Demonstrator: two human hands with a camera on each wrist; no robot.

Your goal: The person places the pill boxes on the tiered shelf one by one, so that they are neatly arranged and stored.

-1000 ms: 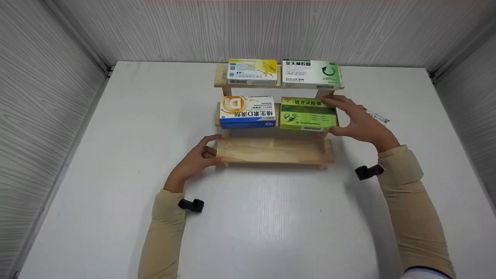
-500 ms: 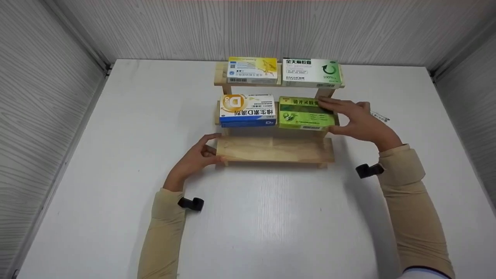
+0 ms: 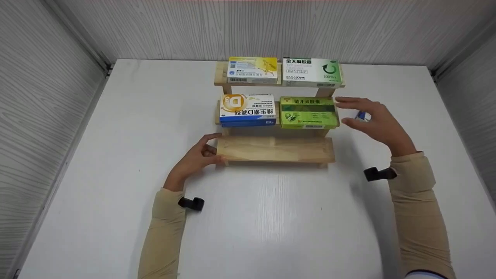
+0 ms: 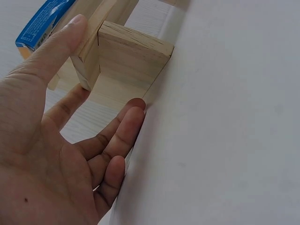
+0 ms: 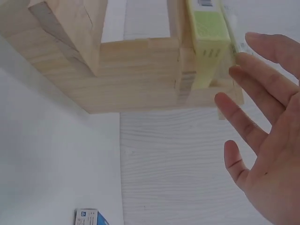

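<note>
A three-tier wooden rack (image 3: 275,149) stands on the white table. My left hand (image 3: 193,161) pinches the left end of its lowest tier between thumb and index finger; the other fingers bend loosely beside it. My right hand (image 3: 381,124) is just right of a green medicine box (image 3: 309,112) on the middle tier, fingers spread and holding nothing. In the right wrist view a small gap shows between those fingers and the green box (image 5: 208,28). Left of it on that tier sits a white, orange and blue vitamin D box (image 3: 248,110).
On the top tier lie a yellow-and-white box (image 3: 252,70) and a white-and-green box (image 3: 312,72). A small blue-and-white box (image 3: 361,115) is on the table behind my right hand, mostly hidden. Grey wood-grain panels (image 3: 248,31) border the table at back and sides.
My right hand has let go of the green box and drawn away to the right, its fingers wider apart. The left hand stays on the rack.
</note>
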